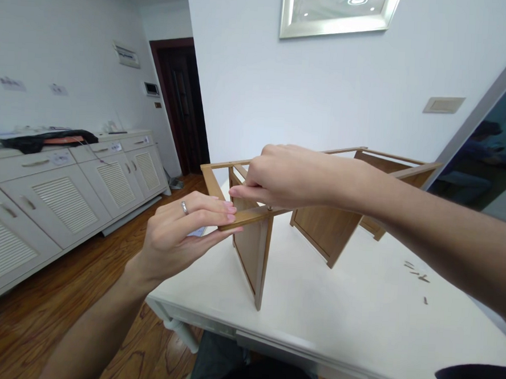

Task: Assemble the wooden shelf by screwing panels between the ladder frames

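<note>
A light-brown wooden shelf frame (245, 255) with slatted rails and solid panels stands on the white table (305, 324). My left hand (186, 225), with a ring on one finger, pinches the frame's near left corner, thumb below and fingers on top. My right hand (279, 177) is curled closed above the top rail, near a joint where a small metal screw head (270, 208) shows. Its thumb points left toward my left fingertips. Whatever it may hold is hidden behind the fingers and palm.
Several small loose pieces (419, 275) lie on the table at the right. A long white cabinet (69, 184) with items on top lines the left wall. Behind are a dark doorway (183, 105) and a framed picture (331, 31). A person (473, 151) appears at the far right.
</note>
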Motion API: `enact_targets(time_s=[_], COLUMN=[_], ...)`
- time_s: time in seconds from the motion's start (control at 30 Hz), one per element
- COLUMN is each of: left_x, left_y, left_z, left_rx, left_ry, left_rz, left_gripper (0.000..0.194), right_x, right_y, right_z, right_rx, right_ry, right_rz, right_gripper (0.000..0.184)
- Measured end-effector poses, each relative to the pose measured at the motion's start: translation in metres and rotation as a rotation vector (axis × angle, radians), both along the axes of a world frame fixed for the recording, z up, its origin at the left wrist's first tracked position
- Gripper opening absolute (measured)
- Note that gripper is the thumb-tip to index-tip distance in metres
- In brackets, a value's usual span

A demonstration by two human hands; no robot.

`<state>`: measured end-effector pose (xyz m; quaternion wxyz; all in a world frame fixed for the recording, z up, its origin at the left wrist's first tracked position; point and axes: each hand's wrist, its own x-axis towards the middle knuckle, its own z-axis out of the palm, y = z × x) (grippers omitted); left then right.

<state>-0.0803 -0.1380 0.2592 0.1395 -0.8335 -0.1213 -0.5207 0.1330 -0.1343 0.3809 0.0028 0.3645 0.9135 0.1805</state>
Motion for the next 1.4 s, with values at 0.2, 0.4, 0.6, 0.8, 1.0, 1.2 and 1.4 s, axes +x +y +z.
enact_targets(time_s=[0.2,0.4,0.6,0.8,1.0,1.2,1.4], left_x=[0.0,0.001,0.001,0.0,0.002,0.003,0.001], left_y=[-0.001,-0.002,-0.003,-0.003,-0.003,-0.004,-0.005], left_z=[0.0,0.0,0.001,0.001,0.0,0.001,0.003], left_rx=[-0.004,-0.012,-0.013,-0.033,-0.029,-0.04,-0.057], left_ry=[0.0,-0.001,0.004,0.009,-0.012,-0.012,-0.01], left_rz=[0.023,0.015,0.018,0.016,0.015,0.011,0.008], left_gripper=[0.031,0.031,0.03,0.031,0.029,0.027,0.026], right_x=[-0.005,-0.009,-0.011,0.0,0.008,0.008,0.007], right_y=[-0.005,-0.011,-0.013,-0.015,-0.017,-0.014,-0.014], right_z=[-0.001,-0.003,-0.001,0.002,0.005,0.006,0.009], right_rx=[0.018,0.011,-0.077,-0.144,-0.154,-0.166,-0.159], right_ry=[0.005,0.004,0.005,0.133,0.191,0.202,0.17], right_rz=[-0.13,-0.206,-0.275,-0.19,-0.052,-0.019,0.001], right_gripper=[0.047,0.041,0.041,0.04,0.024,0.024,0.021])
